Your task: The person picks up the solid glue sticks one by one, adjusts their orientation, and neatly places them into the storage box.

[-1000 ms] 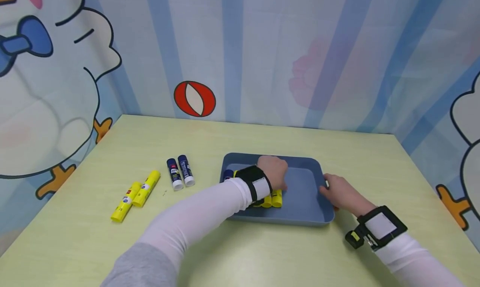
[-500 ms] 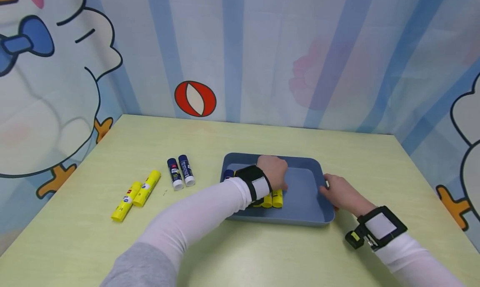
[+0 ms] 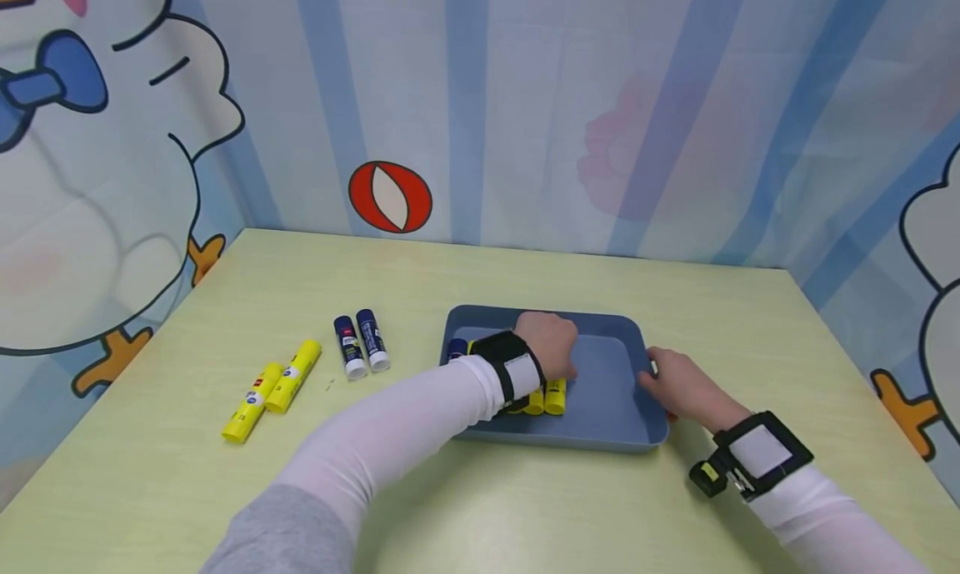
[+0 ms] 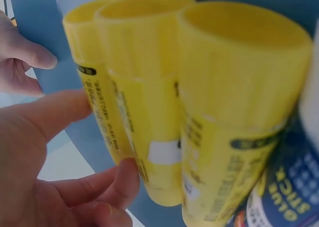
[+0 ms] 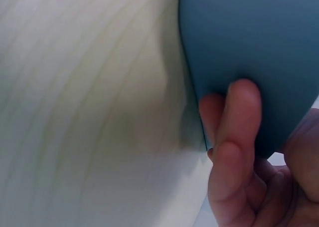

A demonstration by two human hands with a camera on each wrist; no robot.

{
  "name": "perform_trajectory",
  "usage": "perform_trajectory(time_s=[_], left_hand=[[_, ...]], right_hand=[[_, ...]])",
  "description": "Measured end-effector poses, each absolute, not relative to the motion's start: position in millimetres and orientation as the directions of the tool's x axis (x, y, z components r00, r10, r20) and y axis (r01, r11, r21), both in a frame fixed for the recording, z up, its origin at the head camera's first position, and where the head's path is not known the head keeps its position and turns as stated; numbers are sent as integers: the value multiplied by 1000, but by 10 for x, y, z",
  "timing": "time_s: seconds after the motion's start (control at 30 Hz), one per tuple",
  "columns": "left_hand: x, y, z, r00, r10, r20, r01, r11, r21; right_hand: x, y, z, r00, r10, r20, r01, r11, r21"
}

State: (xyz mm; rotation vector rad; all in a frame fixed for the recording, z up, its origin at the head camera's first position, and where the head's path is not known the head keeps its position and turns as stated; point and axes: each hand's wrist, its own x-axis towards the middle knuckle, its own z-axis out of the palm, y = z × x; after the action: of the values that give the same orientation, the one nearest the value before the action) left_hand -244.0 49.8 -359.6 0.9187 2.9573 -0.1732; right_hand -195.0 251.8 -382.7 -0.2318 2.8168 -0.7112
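Note:
My left hand (image 3: 546, 345) is inside the blue-grey tray (image 3: 607, 391), over a row of yellow glue sticks (image 3: 554, 397). In the left wrist view, its thumb and fingertips touch the side of the end glue stick (image 4: 102, 102); they are not wrapped round it. Dark blue glue sticks (image 4: 284, 187) lie in the same row, partly behind the left wrist in the head view. My right hand (image 3: 686, 382) grips the tray's right wall. In the right wrist view, its fingers (image 5: 234, 132) press on the tray's outer surface (image 5: 254, 42).
On the pale table (image 3: 525, 516), left of the tray, lie two dark blue glue sticks with white caps (image 3: 362, 345). Farther left are two yellow glue sticks (image 3: 272, 391), touching each other. A printed curtain (image 3: 525, 124) stands along the table's back edge.
The left hand has shifted very slightly to the right. Otherwise the tray, the glue sticks and the right hand stay in place.

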Motion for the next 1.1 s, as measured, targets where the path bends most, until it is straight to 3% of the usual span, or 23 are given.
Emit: perform_trajectory(time_s=[0.3, 0.5, 0.63, 0.73, 0.93, 1.1], left_hand=[[-2485, 538, -3642, -829, 551, -100, 558, 827, -73], [-2528, 604, -3666, -829, 529, -179, 538, 843, 1], [-2578, 664, -3686, -834, 502, -230, 487, 865, 121], [-2649, 698, -3719, -837, 476, -270, 405, 871, 279], [-2777, 789, -3802, -825, 421, -377, 94, 760, 643], [-2774, 917, -3859, -791, 411, -453, -64, 681, 730]], right_hand=[[-1950, 2505, -3821, -961, -202, -190, -88, 871, -484], [-1956, 2508, -3827, -961, -198, -193, -83, 872, -483], [-1957, 2510, -3833, -961, -198, -192, -82, 870, -486], [-1960, 2510, -3836, -960, -198, -200, -78, 870, -486], [-1972, 2535, -3815, -949, -189, -252, -36, 860, -509], [-1980, 2599, -3770, -931, -234, -280, -20, 798, -602]])
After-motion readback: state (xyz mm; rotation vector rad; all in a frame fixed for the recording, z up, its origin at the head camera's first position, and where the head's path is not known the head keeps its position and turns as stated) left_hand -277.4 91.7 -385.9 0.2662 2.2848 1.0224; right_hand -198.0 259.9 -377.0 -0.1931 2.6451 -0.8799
